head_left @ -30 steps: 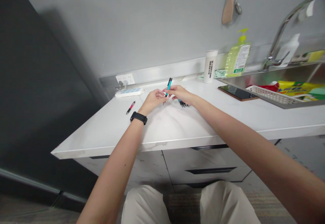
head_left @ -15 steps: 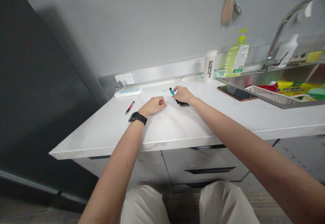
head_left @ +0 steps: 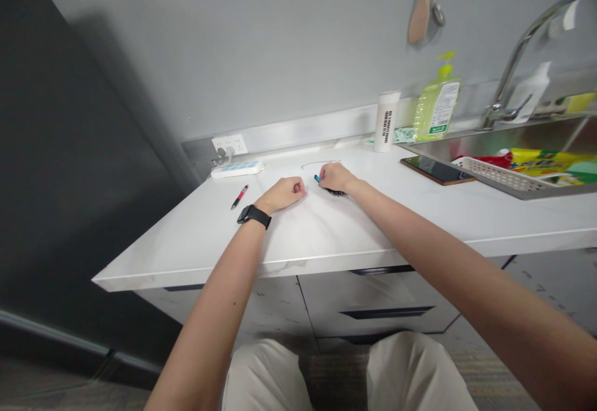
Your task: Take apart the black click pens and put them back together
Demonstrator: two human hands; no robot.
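My right hand (head_left: 336, 178) is closed around a teal-and-black pen (head_left: 318, 179), of which only one end shows past the fingers. Beneath that hand, dark pen tips (head_left: 334, 192) stick out in a row; the rest of them is hidden. My left hand (head_left: 285, 193) rests on the white countertop (head_left: 303, 237) in a loose fist, nothing visible in it, with a black watch (head_left: 254, 214) on the wrist. Left of this hand lies a red-and-black pen (head_left: 239, 196), apart from the others. A thin wire-like line (head_left: 308, 165) lies behind my right hand.
At the back left, a power strip (head_left: 237, 169) sits below a wall socket (head_left: 229, 145). A white canister (head_left: 387, 122), a green pump bottle (head_left: 438, 105) and a phone (head_left: 436, 170) stand or lie right, beside the sink (head_left: 522, 192) with its perforated basket (head_left: 501, 175).
The teal pen has tipped down from its raised slant and now lies lower, mostly covered by my right hand, which has turned over it. My left hand is nearly unmoved.
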